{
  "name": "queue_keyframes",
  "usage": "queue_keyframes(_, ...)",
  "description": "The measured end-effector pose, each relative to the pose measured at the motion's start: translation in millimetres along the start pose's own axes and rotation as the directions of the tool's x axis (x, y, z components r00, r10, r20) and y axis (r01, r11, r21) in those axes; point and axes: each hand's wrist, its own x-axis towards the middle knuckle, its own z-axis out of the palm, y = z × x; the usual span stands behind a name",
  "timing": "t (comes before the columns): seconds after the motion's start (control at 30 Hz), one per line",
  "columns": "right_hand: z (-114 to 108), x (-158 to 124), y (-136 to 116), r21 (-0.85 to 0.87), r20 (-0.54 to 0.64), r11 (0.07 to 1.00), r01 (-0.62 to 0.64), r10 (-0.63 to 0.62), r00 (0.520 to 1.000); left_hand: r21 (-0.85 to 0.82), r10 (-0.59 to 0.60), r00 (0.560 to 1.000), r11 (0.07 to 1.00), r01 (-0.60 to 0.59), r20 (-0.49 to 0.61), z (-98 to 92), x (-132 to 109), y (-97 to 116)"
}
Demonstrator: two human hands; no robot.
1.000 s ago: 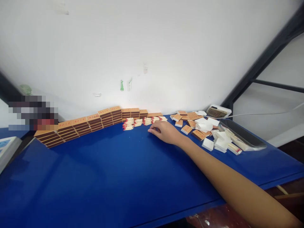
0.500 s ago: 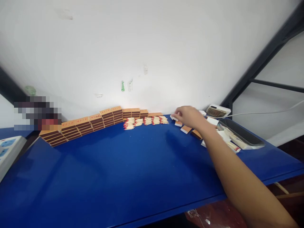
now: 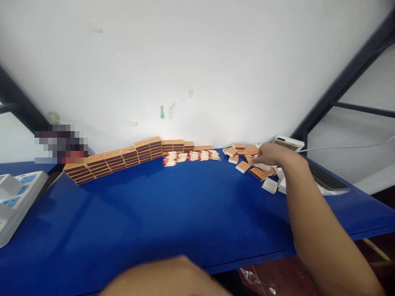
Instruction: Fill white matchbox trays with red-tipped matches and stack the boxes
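Observation:
At the right, my right hand (image 3: 270,154) reaches into a loose pile of matchboxes (image 3: 242,166), orange sleeves and white trays lying at odd angles. Its fingers are closed and point down among the boxes; what they grip is hidden. A white inner tray (image 3: 269,186) lies just in front of the hand. Low in the view, my left hand (image 3: 169,277) shows as a blurred shape cut off by the frame, its fingers not visible. Left of the loose boxes, several small bundles of red-tipped matches (image 3: 191,156) lie along the wall.
Stacked matchboxes (image 3: 114,160) form a stepped row against the white wall, from far left to the middle. A power strip (image 3: 26,197) stands at the left edge. Behind my right arm are a white case (image 3: 288,142), a cable and a dark tray (image 3: 328,176) on the blue table (image 3: 173,213).
My right hand has moved right and slightly nearer, from the pile's left end to its middle. My left hand has come into view at the bottom. The view has shifted slightly.

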Motion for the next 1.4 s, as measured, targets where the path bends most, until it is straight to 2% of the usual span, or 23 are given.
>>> queue_keyframes(0.1, -4, -11, -23, 0.01, -0.112, 0.998, 0.068, -0.066, 0.992, 0.01, -0.01, 0.99, 1.0, 0.012, -0.14, -52.3, 20, 6)
queue_keyframes(0.13, -5, -16, -34, 0.014, -0.176, 0.994, 0.107, -0.102, 0.979, 0.055, -0.025, 0.963, 0.998, 0.041, -0.268, -70.0, 28, 1)
queue_keyframes(0.17, -5, -21, -45, 0.017, -0.278, 0.984, 0.175, -0.164, 0.946, 0.121, -0.015, 0.918, 0.99, 0.068, -0.397, -86.8, 36, -6)
queue_keyframes(0.2, -5, -27, -57, 0.018, -0.375, 0.967, 0.253, -0.228, 0.899, 0.177, 0.019, 0.847, 0.98, 0.09, -0.532, -101.8, 43, -17)
queue_keyframes(0.27, -3, -39, -81, 0.007, -0.505, 0.934, 0.357, -0.305, 0.808, 0.273, 0.11, 0.681, 0.952, 0.137, -0.724, -123.5, 52, -43)
queue_keyframes(0.33, -1, -49, -101, -0.001, -0.568, 0.871, 0.491, -0.405, 0.717, 0.36, 0.209, 0.516, 0.909, 0.211, -0.83, -133.0, 54, -69)
queue_keyframes(0.37, 0, -54, -109, -0.006, -0.588, 0.839, 0.544, -0.443, 0.676, 0.41, 0.258, 0.485, 0.88, 0.24, -0.836, -133.8, 53, -78)
queue_keyframes(0.47, 4, -67, -125, -0.02, -0.619, 0.751, 0.66, -0.527, 0.582, 0.504, 0.323, 0.515, 0.824, 0.259, -0.794, -128.0, 48, -92)
queue_keyframes(0.57, 9, -75, -136, -0.041, -0.62, 0.7, 0.713, -0.578, 0.531, 0.515, 0.32, 0.55, 0.822, 0.242, -0.771, -119.1, 50, -91)
queue_keyframes(0.77, 19, -85, -154, -0.094, -0.542, 0.629, 0.772, -0.682, 0.49, 0.562, 0.299, 0.703, 0.81, 0.171, -0.645, -105.5, 56, -93)
queue_keyframes(0.9, 26, -96, -167, -0.085, -0.467, 0.592, 0.801, -0.734, 0.494, 0.524, 0.264, 0.705, 0.833, 0.177, -0.658, -105.4, 54, -83)
queue_keyframes(0.93, 28, -99, -170, -0.072, -0.438, 0.569, 0.819, -0.756, 0.486, 0.526, 0.253, 0.717, 0.831, 0.183, -0.649, -106.8, 53, -78)
queue_keyframes(1.07, 44, -109, -183, -0.03, -0.29, 0.434, 0.901, -0.866, 0.407, 0.587, 0.152, 0.857, 0.785, 0.197, -0.492, -112.4, 49, -66)
queue_keyframes(1.17, 54, -110, -188, -0.02, -0.233, 0.377, 0.926, -0.902, 0.362, 0.576, 0.12, 0.906, 0.804, 0.152, -0.406, -113.0, 47, -73)
queue_keyframes(1.27, 58, -105, -186, 0.016, -0.218, 0.376, 0.926, -0.903, 0.37, 0.518, 0.116, 0.905, 0.846, 0.126, -0.409, -111.5, 46, -86)
queue_keyframes(1.4, 57, -85, -173, 0.114, -0.289, 0.423, 0.899, -0.852, 0.437, 0.479, 0.13, 0.899, 0.873, 0.097, -0.419, -108.1, 46, -97)
